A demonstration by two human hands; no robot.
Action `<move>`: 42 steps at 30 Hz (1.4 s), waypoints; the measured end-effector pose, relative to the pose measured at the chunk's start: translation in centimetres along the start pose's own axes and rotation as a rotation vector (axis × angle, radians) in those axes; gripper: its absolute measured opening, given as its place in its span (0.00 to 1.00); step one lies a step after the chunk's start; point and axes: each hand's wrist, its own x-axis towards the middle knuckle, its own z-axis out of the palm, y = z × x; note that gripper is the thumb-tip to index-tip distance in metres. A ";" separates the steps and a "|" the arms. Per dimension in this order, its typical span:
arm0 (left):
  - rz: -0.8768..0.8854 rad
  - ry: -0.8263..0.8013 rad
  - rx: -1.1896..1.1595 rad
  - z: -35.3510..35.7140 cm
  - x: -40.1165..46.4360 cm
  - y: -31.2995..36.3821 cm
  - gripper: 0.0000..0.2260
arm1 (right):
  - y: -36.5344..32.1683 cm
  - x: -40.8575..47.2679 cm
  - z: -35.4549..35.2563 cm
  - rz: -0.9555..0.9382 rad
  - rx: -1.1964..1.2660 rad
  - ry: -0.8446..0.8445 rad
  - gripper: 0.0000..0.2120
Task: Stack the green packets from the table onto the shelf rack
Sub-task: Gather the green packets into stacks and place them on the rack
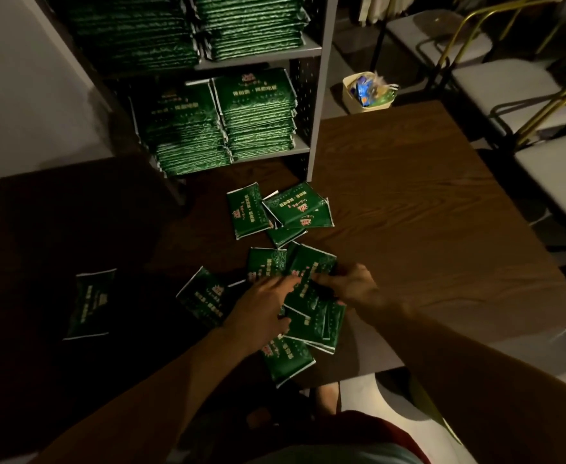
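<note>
Both hands were over a loose heap of green packets near the front of the brown table. The right hand gripped the right edge of the top packet, fingers curled round it. The left hand lay on the heap just beside it, fingers stretched forward onto that same packet, thumb tucked toward the packets beneath; whether it gripped anything could not be told in the dim light. More packets lay overlapping under and around the hands, one hanging at the table's front edge. A second small cluster sat farther back, near the foot of the rack, and a single packet lay well apart on the dark left side of the table. The rack stood at the table's far edge, its two visible shelves filled with tall stacks of the same packets, two stacks side by side on each. Behind the table a small bin held wrappers, and grey-cushioned chairs stood to the right.
</note>
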 end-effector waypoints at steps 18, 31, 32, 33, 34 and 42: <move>-0.646 0.171 -1.440 -4.4 3.0 3.0 0.21 | -4.4 -0.9 -1.7 0.039 0.679 -0.280 0.28; -0.672 0.471 -1.153 -6.1 2.2 -1.8 0.18 | -3.1 0.5 -0.3 -0.276 -0.505 0.020 0.27; -0.670 0.481 -1.173 -6.0 2.1 -2.2 0.19 | -2.5 1.0 0.0 -0.284 -0.519 0.023 0.30; -0.670 0.489 -1.166 -6.0 1.9 -2.5 0.19 | -2.6 0.6 0.3 -0.315 -0.537 0.048 0.30; -0.672 0.495 -1.136 -6.0 1.8 -2.8 0.19 | -2.8 0.3 0.6 -0.352 -0.548 0.068 0.28; -0.854 0.602 -1.079 -4.7 0.6 -4.7 0.29 | -6.9 -1.0 4.7 -0.248 -0.880 0.068 0.58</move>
